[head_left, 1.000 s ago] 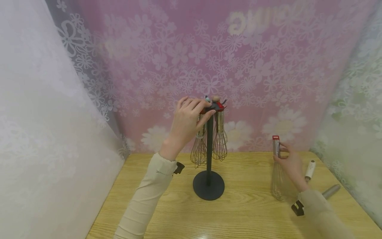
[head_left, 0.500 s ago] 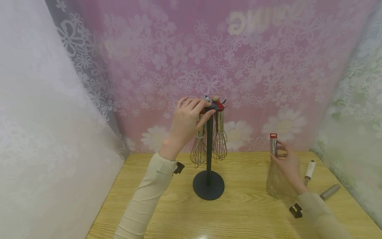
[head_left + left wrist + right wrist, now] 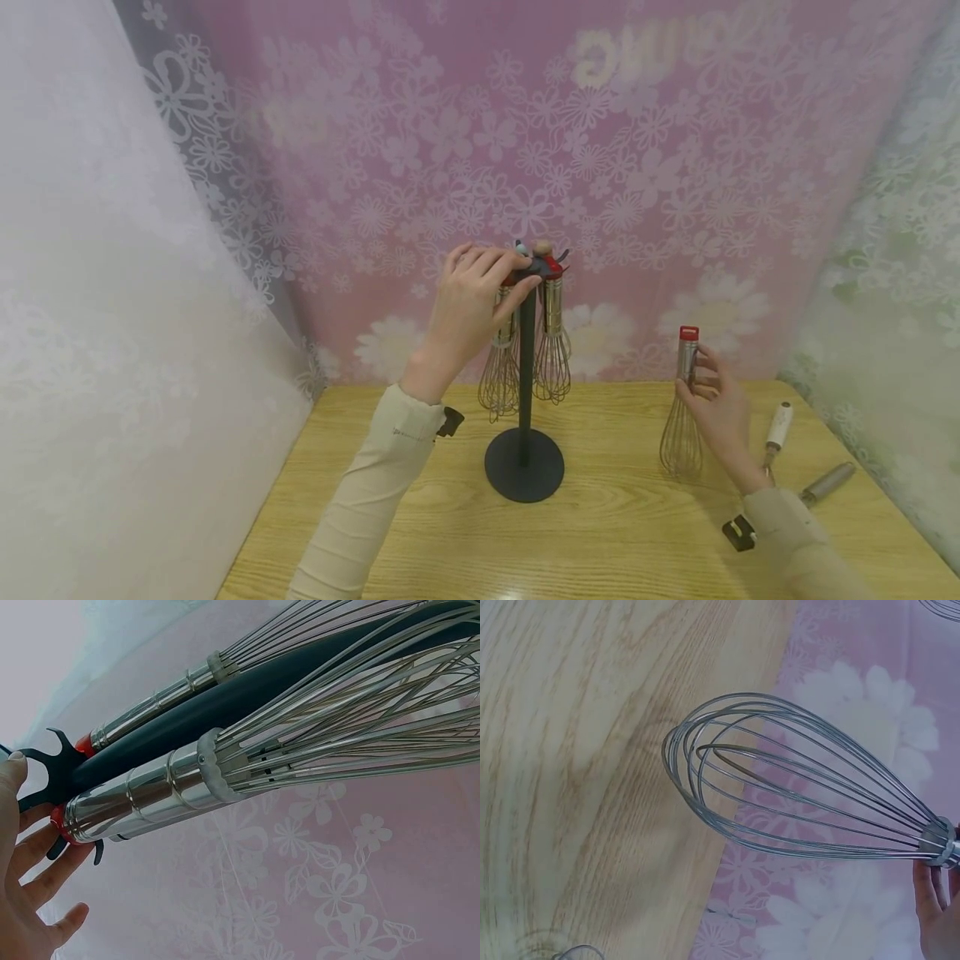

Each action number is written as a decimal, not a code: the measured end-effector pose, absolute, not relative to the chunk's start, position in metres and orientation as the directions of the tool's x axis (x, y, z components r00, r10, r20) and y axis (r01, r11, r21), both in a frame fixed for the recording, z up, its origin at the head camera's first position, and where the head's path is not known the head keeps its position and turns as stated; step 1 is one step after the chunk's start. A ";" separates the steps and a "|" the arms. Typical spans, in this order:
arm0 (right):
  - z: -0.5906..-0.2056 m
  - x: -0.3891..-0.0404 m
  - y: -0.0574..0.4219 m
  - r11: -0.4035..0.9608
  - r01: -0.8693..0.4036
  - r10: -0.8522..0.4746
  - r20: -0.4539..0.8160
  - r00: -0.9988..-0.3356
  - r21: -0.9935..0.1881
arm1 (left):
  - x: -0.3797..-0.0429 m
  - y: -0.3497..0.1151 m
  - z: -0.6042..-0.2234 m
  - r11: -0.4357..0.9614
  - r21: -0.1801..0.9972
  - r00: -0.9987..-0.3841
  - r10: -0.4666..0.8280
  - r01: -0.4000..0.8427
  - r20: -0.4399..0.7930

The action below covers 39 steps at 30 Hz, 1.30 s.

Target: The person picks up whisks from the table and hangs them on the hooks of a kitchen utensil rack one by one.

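A black utensil stand (image 3: 528, 375) rises from a round base, with whisks hanging from its hooks. My left hand (image 3: 468, 292) holds the top of the stand, thumb and fingers about its hooks in the left wrist view. Near those fingers hangs a whisk (image 3: 150, 796) with a steel handle and red end; a second whisk (image 3: 552, 333) hangs beside it. My right hand (image 3: 720, 408) pinches another whisk (image 3: 681, 442) by its steel handle, red end up and wires down. In the right wrist view, the wire loops of this whisk (image 3: 795, 780) show fully, its handle mostly out of frame.
On the right of the wooden table (image 3: 600, 533) lie a white-handled utensil (image 3: 780, 425) and a grey-handled utensil (image 3: 828, 482), their far ends hidden by my right arm. A pale round end and a light blue end show atop the stand. Flowered cloth walls surround the table.
My right hand has raised the whisk slightly and shifted it a little to the left. My left hand and the stand have stayed put.
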State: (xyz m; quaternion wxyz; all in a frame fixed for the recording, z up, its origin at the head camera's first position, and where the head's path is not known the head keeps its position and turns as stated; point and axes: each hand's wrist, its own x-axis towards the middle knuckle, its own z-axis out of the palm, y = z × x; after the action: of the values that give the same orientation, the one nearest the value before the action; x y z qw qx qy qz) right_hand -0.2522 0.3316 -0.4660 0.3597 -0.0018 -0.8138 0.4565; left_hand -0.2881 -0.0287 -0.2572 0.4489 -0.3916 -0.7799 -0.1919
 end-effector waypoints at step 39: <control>-0.398 -0.225 0.264 0.474 -0.592 0.164 0.726 -0.668 -0.652 | -0.288 -0.028 -0.258 0.612 -0.042 -0.288 0.430 0.790 0.856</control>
State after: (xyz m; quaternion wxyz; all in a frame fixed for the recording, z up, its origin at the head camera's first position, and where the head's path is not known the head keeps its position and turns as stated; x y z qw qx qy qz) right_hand -0.2251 0.2638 -0.3977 0.3829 0.1390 -0.7683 0.4937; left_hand -0.2877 -0.0284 -0.2579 0.4496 -0.3924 -0.7771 -0.1999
